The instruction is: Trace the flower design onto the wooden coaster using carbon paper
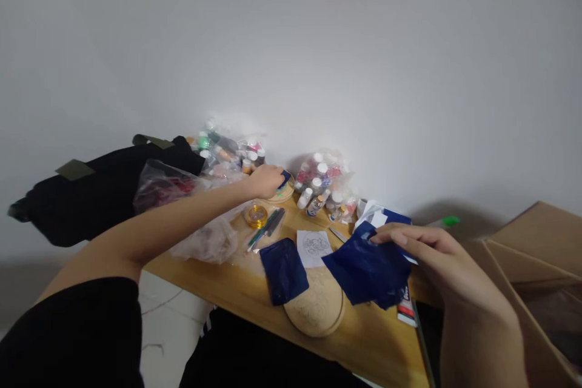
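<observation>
My right hand (pixel 422 248) pinches a large, crumpled sheet of dark blue carbon paper (pixel 373 273) by its upper edge, above the table's right side. My left hand (pixel 267 182) stretches to the back, its fingers closed on a small dark blue piece (pixel 285 179) at a round wooden disc (pixel 282 195), which it partly covers. Nearer to me lies a second round wooden disc (pixel 321 309) with a carved or drawn pattern. Another dark blue sheet (pixel 284 273) overlaps its left edge, and a white paper with a line drawing (pixel 314 247) lies just behind it.
Bagged bottles (pixel 321 173) and more bottles (pixel 222 148) stand along the wall. A roll of yellow tape (pixel 255 216), pens (pixel 268 227) and a plastic bag (pixel 207 242) lie left of centre. A black bag (pixel 113 188) is far left, an open cardboard box (pixel 536 254) right.
</observation>
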